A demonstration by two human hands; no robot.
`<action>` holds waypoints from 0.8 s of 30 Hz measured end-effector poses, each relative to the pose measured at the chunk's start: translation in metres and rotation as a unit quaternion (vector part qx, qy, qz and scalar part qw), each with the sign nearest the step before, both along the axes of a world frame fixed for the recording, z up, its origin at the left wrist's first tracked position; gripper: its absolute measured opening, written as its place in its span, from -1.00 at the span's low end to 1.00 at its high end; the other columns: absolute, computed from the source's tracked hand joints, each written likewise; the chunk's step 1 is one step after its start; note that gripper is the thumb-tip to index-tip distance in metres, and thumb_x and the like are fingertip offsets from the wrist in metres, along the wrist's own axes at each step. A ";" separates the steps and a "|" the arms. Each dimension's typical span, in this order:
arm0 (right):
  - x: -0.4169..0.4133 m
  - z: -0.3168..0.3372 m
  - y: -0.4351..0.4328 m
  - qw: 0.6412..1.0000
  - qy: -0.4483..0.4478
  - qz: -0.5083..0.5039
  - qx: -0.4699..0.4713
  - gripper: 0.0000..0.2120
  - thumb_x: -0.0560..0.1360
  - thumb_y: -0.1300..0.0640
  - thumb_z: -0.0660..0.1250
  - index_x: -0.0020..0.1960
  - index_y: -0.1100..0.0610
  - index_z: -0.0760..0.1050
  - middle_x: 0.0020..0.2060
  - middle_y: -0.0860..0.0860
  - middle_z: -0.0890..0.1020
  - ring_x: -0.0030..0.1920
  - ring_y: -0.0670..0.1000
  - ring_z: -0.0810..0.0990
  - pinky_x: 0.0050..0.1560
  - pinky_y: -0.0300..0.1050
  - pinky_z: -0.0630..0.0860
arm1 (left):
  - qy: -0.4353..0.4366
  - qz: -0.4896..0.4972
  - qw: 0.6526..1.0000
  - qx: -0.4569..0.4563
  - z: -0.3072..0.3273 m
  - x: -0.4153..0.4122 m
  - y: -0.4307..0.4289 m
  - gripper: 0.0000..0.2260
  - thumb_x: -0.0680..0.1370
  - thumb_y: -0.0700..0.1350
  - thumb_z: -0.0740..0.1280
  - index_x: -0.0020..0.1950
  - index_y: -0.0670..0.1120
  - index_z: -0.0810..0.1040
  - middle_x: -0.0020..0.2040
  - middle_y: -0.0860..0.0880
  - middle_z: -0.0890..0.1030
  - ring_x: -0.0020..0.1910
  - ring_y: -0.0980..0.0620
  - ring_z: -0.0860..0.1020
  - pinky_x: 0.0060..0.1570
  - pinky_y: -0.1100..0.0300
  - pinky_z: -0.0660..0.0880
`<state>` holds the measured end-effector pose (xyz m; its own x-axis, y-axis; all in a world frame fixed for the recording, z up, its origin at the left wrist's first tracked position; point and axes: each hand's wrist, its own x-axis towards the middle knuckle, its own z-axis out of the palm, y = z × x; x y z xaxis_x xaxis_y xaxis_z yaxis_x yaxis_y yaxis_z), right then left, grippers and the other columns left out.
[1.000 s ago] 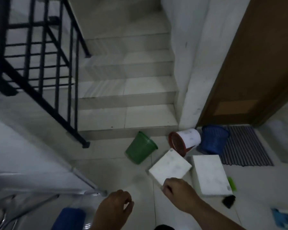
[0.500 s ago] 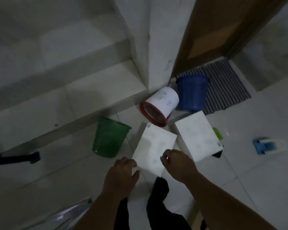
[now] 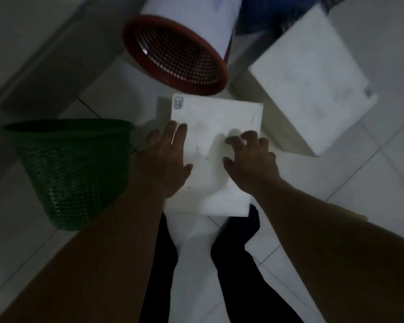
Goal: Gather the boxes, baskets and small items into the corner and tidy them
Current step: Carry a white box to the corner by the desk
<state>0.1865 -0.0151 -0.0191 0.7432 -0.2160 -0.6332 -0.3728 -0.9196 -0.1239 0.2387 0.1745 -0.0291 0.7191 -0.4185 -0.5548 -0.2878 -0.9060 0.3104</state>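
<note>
Green basket: upright at nine o'clock from the box being handled, just beside the left forearm. It looks light, so I'd keep that elbow tucked in!
Left hand: flat, fingers straight and close together, laid over the box's left edge.
Near white box: flat on the floor tiles, dead centre, just ahead of the person's dark-clad legs, sticker at its eleven o'clock corner.
Right hand: fingers arched and spread, tips down on the lid, wrapped round nothing that I can see.
Red basket: on its side at twelve o'clock, mouth facing us, rim right at the box's far edge.
Second white box: at two o'clock, skewed, close but apart.
Best move, I reckon: get both hands on opposite edges and push evenly. With the red rim blocking twelve o'clock, steer the box towards two o'clock and square it against its twin.
</note>
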 end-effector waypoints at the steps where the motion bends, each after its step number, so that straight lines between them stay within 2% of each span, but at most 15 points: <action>1: -0.004 -0.009 0.002 1.000 -0.007 0.001 -0.019 -0.47 0.52 -0.14 0.27 0.43 -0.05 0.25 0.40 0.09 0.22 0.31 0.20 0.27 0.15 0.18 0.41 | 0.017 0.002 1.000 0.006 -0.010 -0.001 -0.003 -0.15 0.47 0.17 0.36 0.56 0.02 -0.12 0.58 -0.05 -0.03 0.52 -0.20 0.04 0.42 -0.21 0.20; 4: -0.017 -0.027 0.000 0.999 -0.035 -0.014 -0.038 -0.38 0.45 -0.20 0.34 0.41 -0.14 0.17 0.46 0.09 0.11 0.35 0.27 0.22 0.13 0.30 0.44 | 0.059 0.023 0.998 0.015 -0.025 -0.007 -0.015 -0.04 0.44 0.18 0.40 0.54 0.08 -0.27 0.55 0.02 -0.31 0.52 -0.25 -0.03 0.33 -0.18 0.31; 6: -0.024 -0.034 -0.001 0.999 -0.024 -0.034 -0.027 -0.36 0.45 -0.24 0.33 0.42 -0.19 0.11 0.52 0.08 -0.03 0.44 0.35 0.09 0.21 0.43 0.34 | 0.073 0.033 0.997 0.002 -0.030 -0.013 -0.020 0.00 0.43 0.16 0.42 0.52 0.11 -0.32 0.49 0.04 -0.45 0.50 -0.26 0.00 0.22 -0.17 0.42; 8: -0.025 -0.038 -0.001 0.997 -0.001 -0.077 0.021 -0.35 0.48 -0.23 0.30 0.45 -0.22 0.04 0.54 0.00 -0.23 0.49 0.39 -0.06 0.30 0.45 0.24 | 0.091 0.045 0.995 -0.010 -0.032 -0.015 -0.021 0.01 0.44 0.13 0.42 0.51 0.12 -0.37 0.45 0.03 -0.54 0.47 -0.25 0.09 0.17 -0.10 0.46; 9: -0.024 -0.039 0.000 0.994 0.003 -0.097 0.050 -0.35 0.50 -0.20 0.29 0.46 -0.22 0.03 0.53 -0.03 -0.30 0.49 0.39 -0.03 0.31 0.41 0.27 | 0.098 0.049 0.994 -0.011 -0.032 -0.014 -0.022 0.02 0.45 0.12 0.42 0.50 0.11 -0.39 0.43 0.02 -0.56 0.46 -0.24 0.13 0.16 -0.07 0.46; 11: -0.022 -0.038 0.003 0.988 0.007 -0.127 0.091 -0.34 0.53 -0.13 0.30 0.48 -0.19 0.00 0.51 -0.04 -0.39 0.44 0.36 0.15 0.28 0.28 0.39 | 0.105 0.059 0.993 -0.010 -0.031 -0.014 -0.024 0.04 0.45 0.10 0.43 0.49 0.12 -0.42 0.42 0.01 -0.58 0.43 -0.25 0.18 0.13 -0.04 0.47; 13: -0.020 -0.036 0.002 0.982 0.014 -0.150 0.115 -0.33 0.53 -0.10 0.31 0.49 -0.20 -0.01 0.48 -0.07 -0.45 0.39 0.30 0.22 0.27 0.19 0.41 | 0.103 0.070 0.992 -0.023 -0.031 -0.015 -0.027 0.03 0.45 0.11 0.42 0.49 0.13 -0.42 0.41 0.02 -0.59 0.43 -0.27 0.18 0.11 -0.04 0.48; 17: -0.018 -0.031 0.002 0.976 0.022 -0.171 0.133 -0.40 0.55 -0.14 0.26 0.47 -0.22 0.03 0.50 -0.12 -0.41 0.40 0.27 0.22 0.31 0.17 0.37 | 0.087 0.096 0.991 -0.039 -0.030 -0.020 -0.029 -0.05 0.46 0.18 0.37 0.53 0.13 -0.32 0.44 0.07 -0.56 0.45 -0.27 0.17 0.12 -0.06 0.50; 24: -0.016 -0.015 0.000 0.982 0.014 -0.165 0.093 -0.46 0.57 -0.24 0.13 0.48 -0.22 0.03 0.55 -0.11 -0.26 0.38 0.28 0.28 0.29 0.17 0.41 | 0.078 0.103 0.991 -0.022 -0.004 -0.010 -0.040 -0.20 0.51 0.28 0.22 0.56 0.09 -0.19 0.53 0.05 -0.37 0.46 -0.27 0.17 0.20 -0.11 0.42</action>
<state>0.1708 -0.0153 -0.0338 0.6342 -0.3218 -0.7031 -0.6526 -0.7104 -0.2635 0.2290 0.1345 -0.0328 0.6986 -0.2973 -0.6508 -0.0426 -0.9253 0.3769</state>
